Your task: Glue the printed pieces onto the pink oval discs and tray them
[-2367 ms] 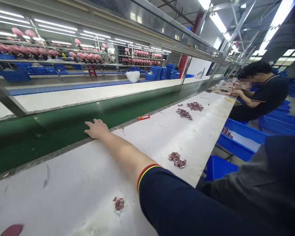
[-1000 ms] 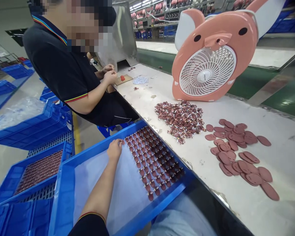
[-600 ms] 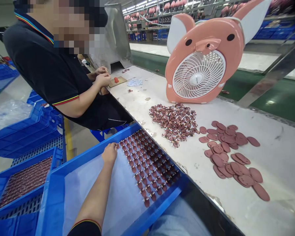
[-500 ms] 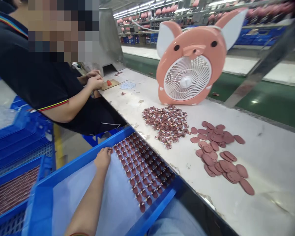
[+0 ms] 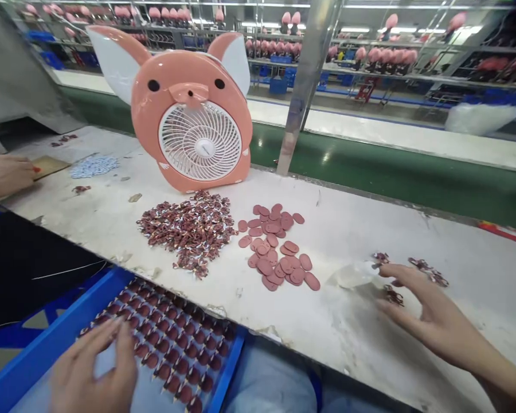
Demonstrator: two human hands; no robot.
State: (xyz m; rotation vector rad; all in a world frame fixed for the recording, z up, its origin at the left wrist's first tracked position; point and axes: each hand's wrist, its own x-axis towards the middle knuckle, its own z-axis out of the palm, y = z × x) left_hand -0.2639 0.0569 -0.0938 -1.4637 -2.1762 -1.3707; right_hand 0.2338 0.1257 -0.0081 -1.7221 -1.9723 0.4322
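My left hand [image 5: 94, 367], slightly blurred, hovers over the blue tray [image 5: 32, 358], fingers loosely curved and nothing visible between them. Rows of small dark red oval pieces with pale ends [image 5: 172, 338] lie on the tray's lining beside it. On the right of the table my right hand [image 5: 430, 321] is open, thumb and index finger apart around a small brown wired part [image 5: 393, 295]. Just left of its fingertips lies a translucent whitish object [image 5: 355, 275], too blurred to name. More brown parts [image 5: 427, 271] lie beyond the fingers.
A pink pig-shaped fan [image 5: 198, 115] stands on the white table [image 5: 348, 212]. Before it lie a heap of small brown parts [image 5: 189, 229] and loose reddish ovals [image 5: 279, 246]. A co-worker's hand [image 5: 6, 175] is at far left. A red cutter-like tool [image 5: 505, 231] lies by the far edge.
The view has swung right. My left hand has left the pieces at the tray's far edge and drawn back nearer me. My right hand has come into view over the table.
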